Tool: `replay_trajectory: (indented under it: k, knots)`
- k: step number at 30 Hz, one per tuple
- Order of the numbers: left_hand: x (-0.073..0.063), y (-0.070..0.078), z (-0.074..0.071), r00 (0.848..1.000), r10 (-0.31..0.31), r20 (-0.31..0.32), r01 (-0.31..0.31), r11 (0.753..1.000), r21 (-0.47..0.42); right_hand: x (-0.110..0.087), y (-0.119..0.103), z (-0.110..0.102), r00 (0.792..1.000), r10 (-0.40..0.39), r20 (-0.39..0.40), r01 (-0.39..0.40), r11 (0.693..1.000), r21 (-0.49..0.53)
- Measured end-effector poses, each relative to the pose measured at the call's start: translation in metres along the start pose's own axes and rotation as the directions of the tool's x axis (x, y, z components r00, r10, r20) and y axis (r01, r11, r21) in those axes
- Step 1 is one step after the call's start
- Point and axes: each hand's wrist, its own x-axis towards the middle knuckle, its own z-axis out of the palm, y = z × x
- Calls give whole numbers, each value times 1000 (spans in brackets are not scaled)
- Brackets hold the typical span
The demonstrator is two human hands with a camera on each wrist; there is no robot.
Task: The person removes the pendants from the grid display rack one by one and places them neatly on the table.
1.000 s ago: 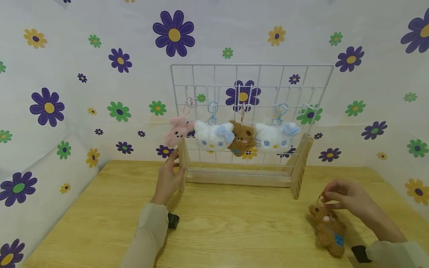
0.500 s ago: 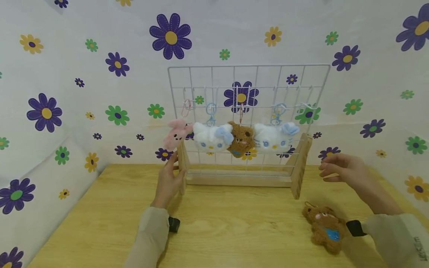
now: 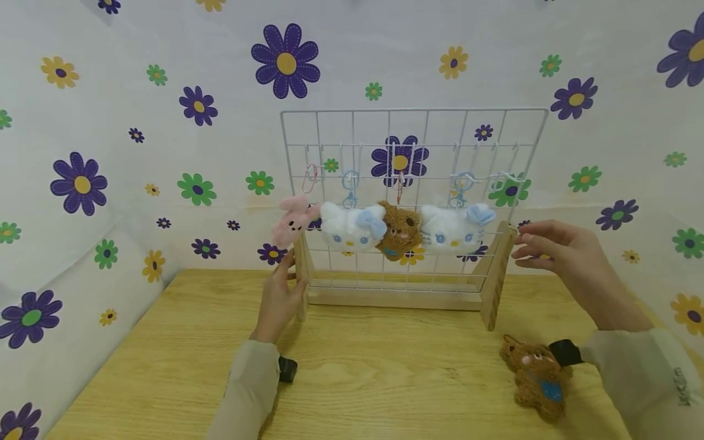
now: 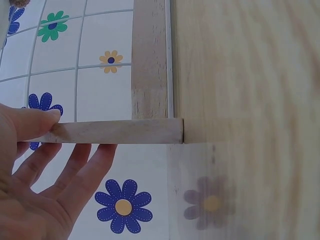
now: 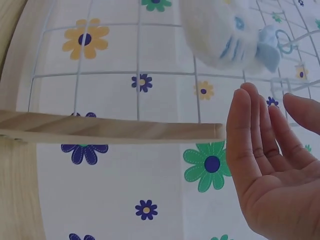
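My left hand (image 3: pixel 279 299) grips the left wooden leg (image 4: pixel 120 131) of a white wire grid rack (image 3: pixel 407 110); in the left wrist view the thumb lies on one side and the fingers on the other. My right hand (image 3: pixel 569 260) holds nothing, its fingertips close to the top of the right wooden leg (image 3: pixel 497 275). A pink plush rabbit (image 3: pixel 294 221), two white plush cat heads (image 3: pixel 352 226) with blue bows and a brown plush bear (image 3: pixel 400 231) hang from the rack. Another brown bear keychain (image 3: pixel 536 376) with a blue bag lies on the table, partly overlapped by my right wrist's black strap.
The rack stands on the light wood table (image 3: pixel 357 379) near its back edge, with a wooden crossbar (image 3: pixel 393 298) low between its legs. Behind it hangs a white flower-patterned sheet (image 3: pixel 220 36). A white hook (image 3: pixel 508 176) sits on the grid's right side.
My right hand has let go of the bear keychain, leaving it on the table, and has moved up and left to the rack's right leg. My left hand stays on the left leg.
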Motion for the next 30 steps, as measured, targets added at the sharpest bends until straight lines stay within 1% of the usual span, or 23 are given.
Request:
replay_trajectory:
  k: [2, 5, 10, 13, 17, 20, 23, 25, 27, 28, 30]
  knots:
    - [0, 0, 0, 1000, -16, 7, 16, 1000, -5, 2, -4, 3, 1000, 9, -16, -9, 1000, -14]
    - [-1, 0, 0, 1000, -21, 10, 21, 1000, -12, 4, -9, 7, 999, 32, -39, -33, 999, -31]
    - [-1, -1, 1, 1000, 1, 0, -1, 1000, -12, 9, -15, 13, 997, 39, -61, -39, 999, -2]
    - [-1, -1, 2, 1000, 22, -16, -22, 1000, -3, 13, -19, 17, 998, 31, -54, -30, 1000, 8]
    - [-1, -4, 4, 999, 43, -31, -43, 999, 12, 18, -25, 24, 998, 16, -64, -18, 1000, -21]
    - [-1, -5, 4, 998, 54, -29, -53, 997, 48, 22, -29, 31, 997, 14, -81, -18, 999, -45]
    - [-1, -2, 1, 997, 80, -5, -79, 989, 127, 24, -31, 34, 998, 13, -69, -14, 1000, -7]
    - [0, 1, -2, 995, 98, 17, -99, 974, 203, 25, -32, 35, 998, 10, -64, -10, 1000, 1]
    - [1, 5, -4, 994, 105, 38, -111, 950, 293, 26, -34, 38, 998, 10, -61, -10, 1000, 2]
    - [1, 7, -4, 993, 110, 48, -120, 928, 354, 27, -36, 40, 998, 10, -59, -10, 1000, -2]
    - [0, 9, -3, 989, 137, 62, -151, 873, 464, 29, -38, 45, 998, 10, -68, -13, 999, -41]
